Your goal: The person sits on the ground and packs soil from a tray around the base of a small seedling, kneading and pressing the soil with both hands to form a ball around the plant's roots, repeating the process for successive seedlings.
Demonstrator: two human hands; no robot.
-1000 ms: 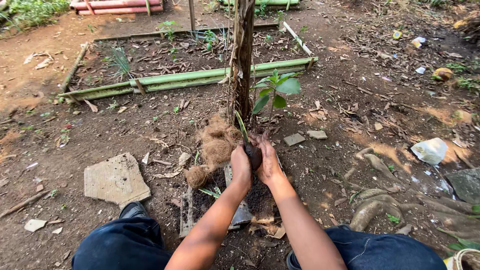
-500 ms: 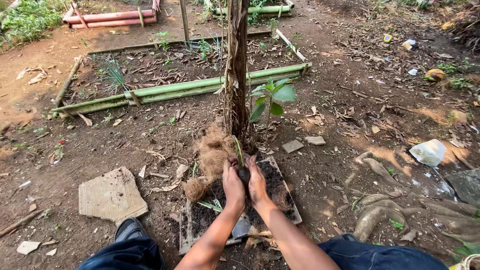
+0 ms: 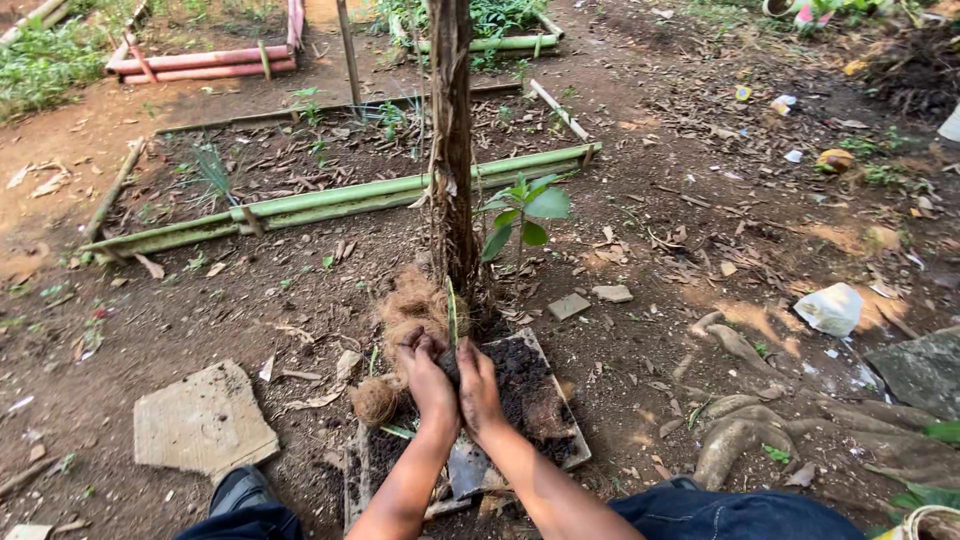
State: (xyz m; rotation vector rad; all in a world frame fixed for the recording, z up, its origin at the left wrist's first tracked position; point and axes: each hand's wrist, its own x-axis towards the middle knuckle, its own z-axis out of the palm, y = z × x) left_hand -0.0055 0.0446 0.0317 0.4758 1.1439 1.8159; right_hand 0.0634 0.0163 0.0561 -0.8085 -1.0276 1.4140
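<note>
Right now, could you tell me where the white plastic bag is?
The white bag lies on the dirt at the right, beside the tree roots.

The object pressed between the left hand point(image 3: 428, 378) and right hand point(image 3: 478, 385) is almost wholly covered by the fingers, so its kind cannot be told; only a thin green shoot point(image 3: 452, 312) rises clear of them. The trunk point(image 3: 452, 150) is cut off by the top edge, and the person's knees and a pale round item point(image 3: 930, 522) are cropped at the bottom edge. The far litter point(image 3: 786, 102) is too small to identify.
</note>
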